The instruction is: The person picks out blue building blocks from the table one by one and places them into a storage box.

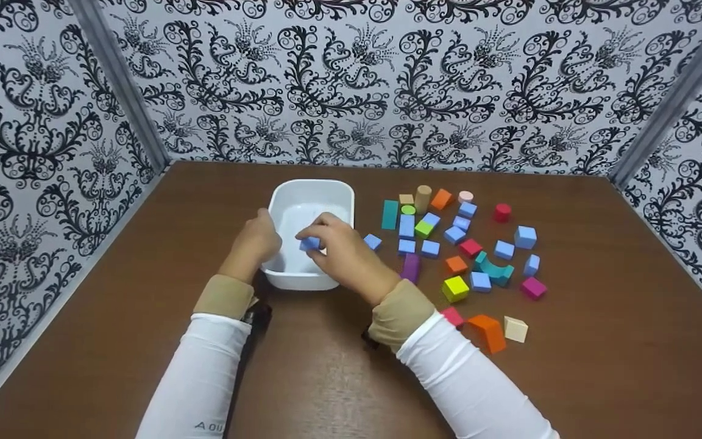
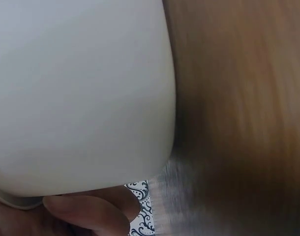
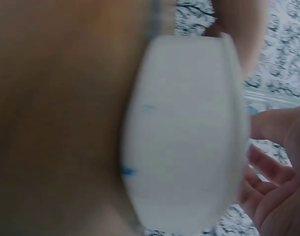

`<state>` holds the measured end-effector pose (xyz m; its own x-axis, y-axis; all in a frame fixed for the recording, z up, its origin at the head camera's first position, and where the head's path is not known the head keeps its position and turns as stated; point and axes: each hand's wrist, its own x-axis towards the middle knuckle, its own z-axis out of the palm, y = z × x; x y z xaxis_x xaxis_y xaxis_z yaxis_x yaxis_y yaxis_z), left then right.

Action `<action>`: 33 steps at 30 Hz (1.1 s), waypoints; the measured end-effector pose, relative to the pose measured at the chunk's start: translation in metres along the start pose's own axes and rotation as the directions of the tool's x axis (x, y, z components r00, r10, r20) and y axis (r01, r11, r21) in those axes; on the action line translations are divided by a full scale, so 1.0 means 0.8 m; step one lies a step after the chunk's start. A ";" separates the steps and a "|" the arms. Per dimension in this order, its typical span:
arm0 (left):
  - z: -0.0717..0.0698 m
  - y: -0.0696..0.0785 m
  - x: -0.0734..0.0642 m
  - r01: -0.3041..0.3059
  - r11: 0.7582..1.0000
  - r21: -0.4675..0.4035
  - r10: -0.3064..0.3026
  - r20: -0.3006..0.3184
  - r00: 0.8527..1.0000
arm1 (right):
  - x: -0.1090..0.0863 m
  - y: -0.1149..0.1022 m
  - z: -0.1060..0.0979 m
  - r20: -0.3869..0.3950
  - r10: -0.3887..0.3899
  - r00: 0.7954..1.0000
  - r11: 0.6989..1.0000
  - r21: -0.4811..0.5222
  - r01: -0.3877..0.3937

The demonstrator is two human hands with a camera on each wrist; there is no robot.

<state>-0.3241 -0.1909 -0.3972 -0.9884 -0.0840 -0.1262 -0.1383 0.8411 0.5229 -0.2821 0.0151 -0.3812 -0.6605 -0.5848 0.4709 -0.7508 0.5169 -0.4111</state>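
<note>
A white plastic tub with rounded corners sits on the brown table, left of the loose blocks. My left hand grips its left rim; in the left wrist view, fingers curl at the edge of the tub. Over the tub's inside, my right hand pinches a small blue block between thumb and fingers. The right wrist view has the tub's outer wall in front of the right hand, and the block there is mostly hidden.
Many coloured wooden blocks lie scattered right of the tub. Among them are a blue block close to the tub, a purple block, a yellow cube, a teal arch and an orange arch. Patterned walls border the table.
</note>
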 end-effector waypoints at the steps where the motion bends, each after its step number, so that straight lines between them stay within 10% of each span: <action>1: 0.000 0.000 0.000 -0.001 1.000 0.001 0.001 0.000 1.000 | -0.001 0.002 0.004 0.002 0.008 1.000 1.000 0.003 -0.008; 33: 0.001 0.001 0.001 0.016 1.000 0.002 -0.016 0.001 1.000 | -0.005 0.010 0.017 0.099 0.141 0.985 0.990 0.006 -0.142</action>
<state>-0.3247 -0.1898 -0.3973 -0.9860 -0.0975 -0.1352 -0.1543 0.8408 0.5189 -0.2855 0.0131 -0.3972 -0.7568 -0.5651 0.3286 -0.6492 0.5912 -0.4786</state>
